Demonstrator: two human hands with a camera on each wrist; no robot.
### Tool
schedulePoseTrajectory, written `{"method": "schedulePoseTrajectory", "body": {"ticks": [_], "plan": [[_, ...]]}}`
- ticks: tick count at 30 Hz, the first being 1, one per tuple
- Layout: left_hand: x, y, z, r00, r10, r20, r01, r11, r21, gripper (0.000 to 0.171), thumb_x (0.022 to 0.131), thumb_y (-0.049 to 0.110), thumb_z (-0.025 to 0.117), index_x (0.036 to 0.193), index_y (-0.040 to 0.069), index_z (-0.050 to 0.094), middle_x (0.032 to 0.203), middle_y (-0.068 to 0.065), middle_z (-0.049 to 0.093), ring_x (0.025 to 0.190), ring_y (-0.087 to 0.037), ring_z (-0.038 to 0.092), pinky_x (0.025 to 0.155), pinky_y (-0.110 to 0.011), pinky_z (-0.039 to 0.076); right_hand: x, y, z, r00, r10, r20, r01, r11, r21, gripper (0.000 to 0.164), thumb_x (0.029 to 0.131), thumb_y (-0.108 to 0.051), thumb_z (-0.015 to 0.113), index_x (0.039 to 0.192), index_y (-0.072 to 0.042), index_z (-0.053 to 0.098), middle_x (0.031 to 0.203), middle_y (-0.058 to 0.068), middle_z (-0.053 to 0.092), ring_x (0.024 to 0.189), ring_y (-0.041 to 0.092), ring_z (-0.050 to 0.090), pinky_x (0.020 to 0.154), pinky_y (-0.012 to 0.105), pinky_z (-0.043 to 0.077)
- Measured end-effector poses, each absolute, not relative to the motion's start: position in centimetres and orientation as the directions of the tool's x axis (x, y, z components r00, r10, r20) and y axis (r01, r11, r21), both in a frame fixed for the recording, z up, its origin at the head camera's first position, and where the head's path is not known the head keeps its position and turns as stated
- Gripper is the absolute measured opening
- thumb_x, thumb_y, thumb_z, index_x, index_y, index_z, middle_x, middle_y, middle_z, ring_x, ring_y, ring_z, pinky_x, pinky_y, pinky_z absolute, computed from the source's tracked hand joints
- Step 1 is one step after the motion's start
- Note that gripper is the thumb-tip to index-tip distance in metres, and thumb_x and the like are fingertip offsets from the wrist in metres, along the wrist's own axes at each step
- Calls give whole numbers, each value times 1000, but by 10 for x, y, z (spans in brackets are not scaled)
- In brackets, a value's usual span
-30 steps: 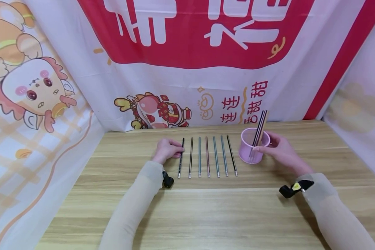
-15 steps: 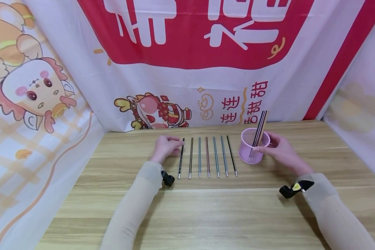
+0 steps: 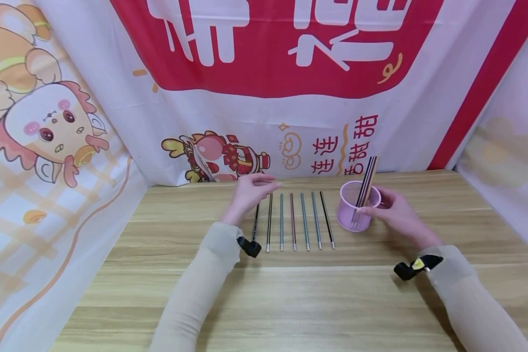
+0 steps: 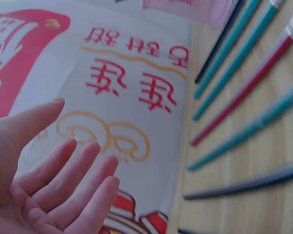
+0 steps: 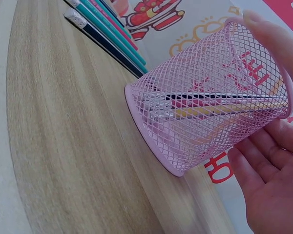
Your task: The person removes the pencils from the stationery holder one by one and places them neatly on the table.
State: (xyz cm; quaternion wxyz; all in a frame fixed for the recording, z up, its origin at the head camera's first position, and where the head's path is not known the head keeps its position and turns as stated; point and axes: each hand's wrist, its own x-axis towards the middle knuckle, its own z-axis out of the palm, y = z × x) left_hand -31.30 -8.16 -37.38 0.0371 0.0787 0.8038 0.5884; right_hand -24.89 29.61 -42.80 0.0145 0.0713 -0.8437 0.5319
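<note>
My left hand (image 3: 250, 193) hovers over the far left end of a row of several pencils, its fingers loosely extended and holding nothing. In the left wrist view its palm and slightly bent fingers (image 4: 95, 165) show beside the pencils' tips. The leftmost black pencil (image 3: 255, 226) is partly hidden by this hand. Black, teal and one red pencil (image 3: 293, 222) lie side by side, eraser ends towards me. My right hand (image 3: 396, 215) grips a pink mesh pencil cup (image 3: 346, 215), with its thumb at the rim (image 5: 285, 92). Several pencils (image 3: 367, 183) stand leaning in the cup, erasers down.
The wooden table (image 3: 290, 303) runs up to a printed cloth backdrop (image 3: 264, 112) behind the pencils. More printed cloth (image 3: 48, 210) hangs at the left side, and a pale cloth (image 3: 506, 161) at the right.
My left hand has let go of the leftmost black pencil, lifted, and moved right and away from me. My right hand and the pencil cup have stayed in place.
</note>
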Motion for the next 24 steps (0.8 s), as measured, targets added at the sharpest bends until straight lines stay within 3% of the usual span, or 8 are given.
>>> {"method": "schedulePoseTrajectory", "body": {"ticks": [8,24], "plan": [[-312,-42,-367,-964,234,129,200,310,929,44,85,41,83,122,19,73,111,10,73,105,-10,66,98,-37,53,-250,297,-430,-989,-104,108,-142,421,-896,77,92,-25,79,154,0,39,141,24,54,120,28,56,88,11,49],[-315,41,-363,-915,363,177,276,243,930,41,85,39,84,120,20,74,106,13,73,97,-4,66,89,-27,55,-250,297,-432,-991,-83,110,-134,407,-904,79,91,-31,80,153,-2,40,144,21,53,124,30,54,90,11,48]]}}
